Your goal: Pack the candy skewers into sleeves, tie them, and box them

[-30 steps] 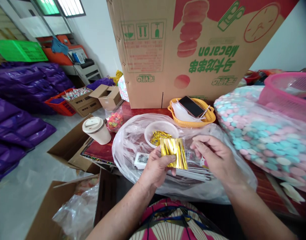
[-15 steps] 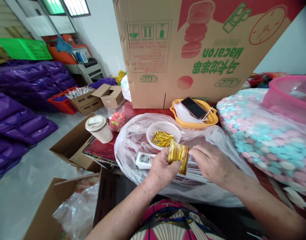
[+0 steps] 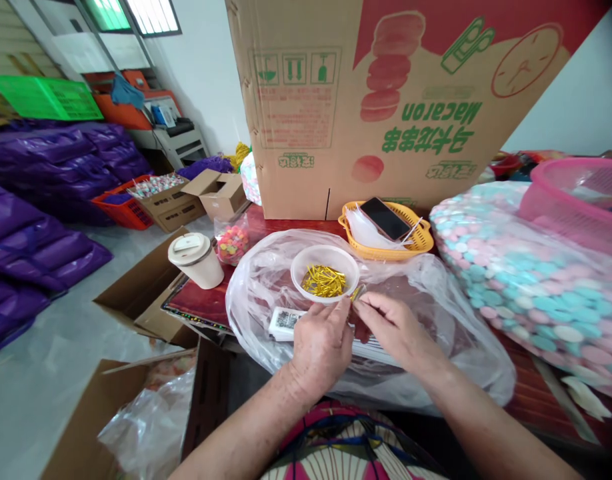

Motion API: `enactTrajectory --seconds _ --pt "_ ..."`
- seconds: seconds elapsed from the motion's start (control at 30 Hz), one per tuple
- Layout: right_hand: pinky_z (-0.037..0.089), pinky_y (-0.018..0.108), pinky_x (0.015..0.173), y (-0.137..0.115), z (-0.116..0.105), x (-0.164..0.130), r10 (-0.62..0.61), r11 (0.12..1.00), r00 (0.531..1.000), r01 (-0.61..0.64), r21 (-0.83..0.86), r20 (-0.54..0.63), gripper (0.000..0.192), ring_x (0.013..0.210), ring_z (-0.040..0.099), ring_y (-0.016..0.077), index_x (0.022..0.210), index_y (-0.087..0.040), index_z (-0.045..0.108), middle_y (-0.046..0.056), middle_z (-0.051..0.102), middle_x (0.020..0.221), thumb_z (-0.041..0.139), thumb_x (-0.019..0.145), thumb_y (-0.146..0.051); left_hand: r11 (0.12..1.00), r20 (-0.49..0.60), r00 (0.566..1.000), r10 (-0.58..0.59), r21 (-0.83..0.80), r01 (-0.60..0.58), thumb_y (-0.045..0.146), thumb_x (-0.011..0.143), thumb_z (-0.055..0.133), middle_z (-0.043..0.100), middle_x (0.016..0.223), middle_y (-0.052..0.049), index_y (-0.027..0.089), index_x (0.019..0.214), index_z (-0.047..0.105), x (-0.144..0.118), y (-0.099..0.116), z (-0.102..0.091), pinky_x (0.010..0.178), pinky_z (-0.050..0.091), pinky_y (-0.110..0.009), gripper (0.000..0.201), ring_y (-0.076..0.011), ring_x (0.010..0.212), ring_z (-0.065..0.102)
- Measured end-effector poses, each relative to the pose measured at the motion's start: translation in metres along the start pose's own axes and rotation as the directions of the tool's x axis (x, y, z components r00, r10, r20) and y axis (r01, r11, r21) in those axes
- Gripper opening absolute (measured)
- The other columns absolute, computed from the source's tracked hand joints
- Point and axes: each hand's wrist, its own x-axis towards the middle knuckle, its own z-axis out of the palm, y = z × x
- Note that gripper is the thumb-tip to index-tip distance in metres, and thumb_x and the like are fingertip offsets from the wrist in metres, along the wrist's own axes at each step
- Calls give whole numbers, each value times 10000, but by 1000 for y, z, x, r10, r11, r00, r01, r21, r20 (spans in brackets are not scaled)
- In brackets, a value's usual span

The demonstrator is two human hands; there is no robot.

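Note:
My left hand [image 3: 322, 343] and my right hand [image 3: 393, 329] meet over a clear plastic bag [image 3: 451, 347] on the red table, both pinching a bundle of gold twist ties [image 3: 357, 293]. Only the bundle's top edge shows between my fingertips; my hands hide the remainder. Just beyond them stands a white bowl [image 3: 306, 262] with loose gold twist ties [image 3: 325, 281] inside. A small white device with a QR label [image 3: 285, 323] lies under the plastic beside my left hand.
A lidded paper cup [image 3: 195, 259] stands at the table's left. A yellow basket [image 3: 420, 242] holds a phone [image 3: 385, 219]. Behind rises a large Macaron carton [image 3: 376, 100]. At right: a bag of pastel candies [image 3: 526, 280], a pink basket [image 3: 581, 200]. Open boxes lie on the floor.
The gold bundle was spread flat in my left hand. My right hand has moved in onto it, and the two hands now cover it and hold it lower, close to the bowl.

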Motion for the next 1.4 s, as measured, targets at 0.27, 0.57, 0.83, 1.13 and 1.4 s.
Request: enactTrajectory --seconds 0.27,0.57,0.83,1.13,1.4 --pt "357 226 468 6 -8 -3 45 991 999 -43 124 -16 310 470 445 99 562 -207 466 -37 481 478 483 835 -354 954 67 996 -55 -290 72 152 894 457 731 822 -31 202 953 671 5 1 -7 765 538 -279 227 -179 810 684" --pt "365 216 404 18 7 -2 196 734 978 -191 652 66 330 400 477 89 625 -176 553 -41 536 511 685 761 -446 969 -151 958 244 64 -237 78 848 412 727 1067 -149 106 1170 605 -3 -4 3 824 568 -390 377 -241 933 693" --pt "355 222 463 27 0 -12 -35 818 999 20 575 15 339 470 484 81 648 -171 564 -25 554 581 590 882 -415 918 -89 988 126 -367 -150 114 887 498 747 963 -37 238 1186 625 2 -4 -8 829 528 -291 347 -157 856 687" --pt "318 250 488 14 -23 -22 -96 995 995 97 18 -40 361 469 398 103 591 -202 485 -44 423 488 465 905 -379 561 170 935 -310 -762 325 408 899 533 756 921 -63 167 1029 741 -5 0 -14 810 541 -308 344 -205 843 691" --pt "294 286 523 15 -61 -3 -205 845 959 71 -530 -198 226 496 391 132 569 -225 443 -10 455 536 515 763 -315 551 141 901 -410 -749 368 402 852 587 761 878 -49 167 941 757 0 -3 -12 776 540 -298 304 -203 820 689"
